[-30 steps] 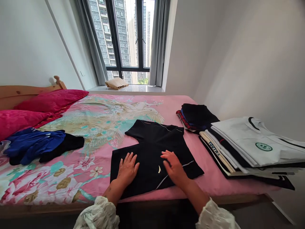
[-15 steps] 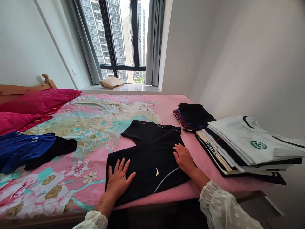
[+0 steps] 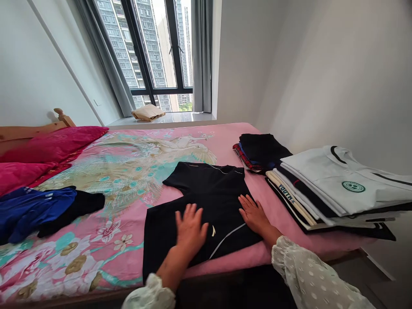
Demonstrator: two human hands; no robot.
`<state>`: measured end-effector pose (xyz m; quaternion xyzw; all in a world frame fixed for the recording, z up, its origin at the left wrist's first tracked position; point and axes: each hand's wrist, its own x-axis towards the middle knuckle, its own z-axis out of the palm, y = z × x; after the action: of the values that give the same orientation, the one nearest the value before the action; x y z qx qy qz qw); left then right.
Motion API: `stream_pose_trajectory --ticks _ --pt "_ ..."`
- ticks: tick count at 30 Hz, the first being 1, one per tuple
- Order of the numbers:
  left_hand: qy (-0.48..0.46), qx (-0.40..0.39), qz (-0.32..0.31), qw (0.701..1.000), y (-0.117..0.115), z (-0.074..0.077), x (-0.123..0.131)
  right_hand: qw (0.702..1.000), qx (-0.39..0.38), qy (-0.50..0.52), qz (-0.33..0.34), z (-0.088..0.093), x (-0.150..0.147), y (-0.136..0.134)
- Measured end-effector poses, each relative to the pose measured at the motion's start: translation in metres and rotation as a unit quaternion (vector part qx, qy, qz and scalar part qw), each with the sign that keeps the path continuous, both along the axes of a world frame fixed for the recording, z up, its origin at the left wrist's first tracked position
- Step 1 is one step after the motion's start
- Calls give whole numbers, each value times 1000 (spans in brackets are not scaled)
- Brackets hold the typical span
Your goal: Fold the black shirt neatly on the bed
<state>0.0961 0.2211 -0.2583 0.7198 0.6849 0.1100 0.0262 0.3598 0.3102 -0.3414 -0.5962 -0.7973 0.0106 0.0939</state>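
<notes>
Black shorts [image 3: 206, 214] lie spread out on the bed near its front edge, legs pointing left. They have a pale piping line and a small light logo. My left hand [image 3: 191, 229] is over the near leg of the shorts, fingers spread and slightly blurred; I cannot tell if it touches the cloth. Toward the right edge of the shorts, my right hand [image 3: 254, 214] rests flat with its fingers stretched out. Neither hand grips anything.
A tall stack of folded clothes [image 3: 322, 184], a white shirt on top, stands right. Behind it is a smaller folded pile [image 3: 262, 150]. Blue and black clothes [image 3: 48, 210] lie loosely at left, below red pillows [image 3: 64, 146]. A beige cloth bundle [image 3: 148, 112] sits on the windowsill.
My left hand has moved right across the shorts, from near the leg's hem toward the logo. My right hand stays flat near the right edge. The view has shifted slightly.
</notes>
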Motion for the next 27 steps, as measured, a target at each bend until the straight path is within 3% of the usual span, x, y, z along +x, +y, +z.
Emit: stream_pose_trajectory --ticks 2,4,7,9,12,14,17,20,23,25,27 --pt "-62 30 -91 993 8 7 51 1000 -4 -16 -6 1 -1 -1" --pt "-107 27 -145 983 16 3 89 999 -14 -31 -8 0 0 -1" --pt "-122 -18 -141 982 22 -19 101 999 -13 -38 -5 -2 1 -1" --pt "-105 -33 -143 984 18 -34 78 999 -2 -32 -4 -4 2 -1" --pt "-56 -37 -138 988 3 -46 13 1000 6 -24 -6 -7 3 -1" --pt "-11 -59 -91 994 -10 -48 -41 1000 8 -22 -7 -9 4 0" --pt "49 -81 32 995 -29 -49 -115 1000 14 -20 -6 -11 4 1" --pt "80 -100 114 985 -40 -45 -159 1000 20 -18 -9 -14 4 1" --pt "93 -100 158 978 -37 -34 -158 999 29 -16 -10 -16 3 2" --pt "90 -58 165 980 -28 -22 -134 999 35 -16 -8 -16 3 1" --pt "59 -2 113 992 -15 -11 -97 999 39 -17 -7 -16 3 1"
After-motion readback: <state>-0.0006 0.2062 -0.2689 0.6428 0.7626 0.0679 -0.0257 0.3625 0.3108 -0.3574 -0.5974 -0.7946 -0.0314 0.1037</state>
